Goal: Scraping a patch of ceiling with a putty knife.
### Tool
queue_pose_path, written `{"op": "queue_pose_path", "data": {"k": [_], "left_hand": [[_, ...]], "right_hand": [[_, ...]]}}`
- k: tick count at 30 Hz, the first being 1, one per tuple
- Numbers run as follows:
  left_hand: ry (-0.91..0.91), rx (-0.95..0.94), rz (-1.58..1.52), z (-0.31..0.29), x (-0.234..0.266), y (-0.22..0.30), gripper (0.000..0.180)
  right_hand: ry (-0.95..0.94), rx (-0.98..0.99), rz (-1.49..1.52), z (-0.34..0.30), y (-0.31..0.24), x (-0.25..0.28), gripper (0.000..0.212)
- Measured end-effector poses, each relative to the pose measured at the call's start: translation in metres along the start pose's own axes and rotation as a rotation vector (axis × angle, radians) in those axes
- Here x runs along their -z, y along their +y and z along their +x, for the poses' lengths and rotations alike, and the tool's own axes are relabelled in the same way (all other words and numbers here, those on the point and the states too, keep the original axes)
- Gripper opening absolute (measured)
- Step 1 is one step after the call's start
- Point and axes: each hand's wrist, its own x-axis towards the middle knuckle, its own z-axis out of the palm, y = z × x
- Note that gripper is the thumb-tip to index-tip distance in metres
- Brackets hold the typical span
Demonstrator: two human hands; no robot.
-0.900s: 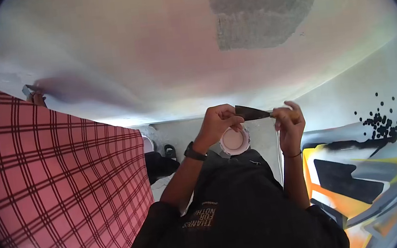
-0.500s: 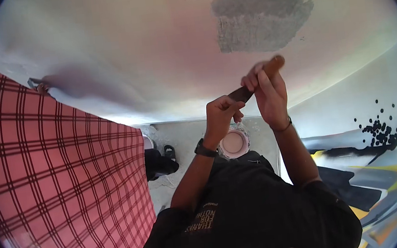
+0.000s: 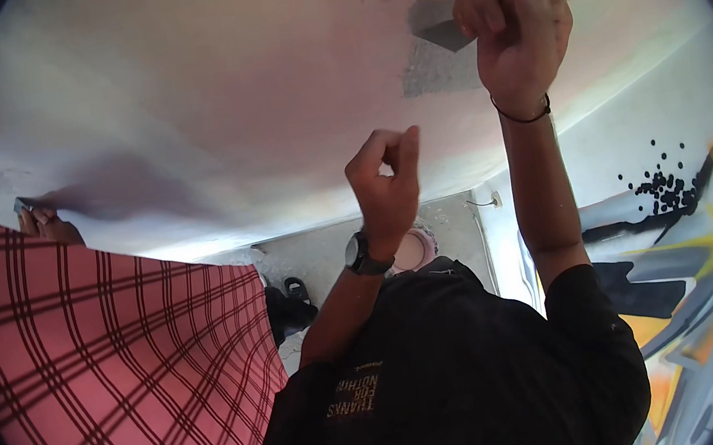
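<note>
In my right hand (image 3: 519, 28) is a putty knife (image 3: 447, 34), gripped by its handle. Its dark blade lies against the grey patch (image 3: 436, 75) on the pale pinkish wall (image 3: 270, 83), and my fingers and wrist cover the patch's right part. Lower and to the left, my left hand (image 3: 387, 185) is raised with its fingers curled and thumb pressed to them. Whether anything small is in that pinch cannot be made out. A watch is on my left wrist and a thin dark band on my right.
Another person's hand (image 3: 49, 224) holds a flat tool at the wall on the far left, beside red plaid cloth (image 3: 123, 337). Below me stands a round pale bucket (image 3: 413, 251). A dark sandal (image 3: 295, 288) shows near the floor's left. A painted wall (image 3: 688, 273) rises on the right.
My right hand has moved up with the putty knife onto the grey patch. My left hand has let go of the blade and is apart from it. The other person's hand appears lower.
</note>
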Motion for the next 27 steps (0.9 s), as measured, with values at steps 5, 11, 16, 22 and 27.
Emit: {"op": "queue_pose_path", "data": {"k": [5,11,16,22,27], "left_hand": [[-0.007,-0.494,0.176,0.029,-0.033,0.019,0.014],[-0.204,-0.506,0.097,0.042,-0.052,0.016,0.027],[-0.175,-0.508,0.045,0.055,-0.06,0.025,0.039],[-0.084,-0.391,-0.082,0.053,-0.063,0.029,0.04],[-0.099,-0.402,-0.151,0.057,-0.058,0.039,0.04]], "right_hand": [[0.008,0.015,-0.064,0.006,-0.003,-0.014,0.035],[0.081,0.049,-0.169,0.005,0.007,-0.026,0.033],[0.17,0.096,-0.283,0.003,0.009,-0.038,0.037],[0.211,-0.022,-0.243,0.001,0.001,-0.047,0.039],[0.187,-0.005,-0.235,0.008,-0.008,-0.052,0.042]]}}
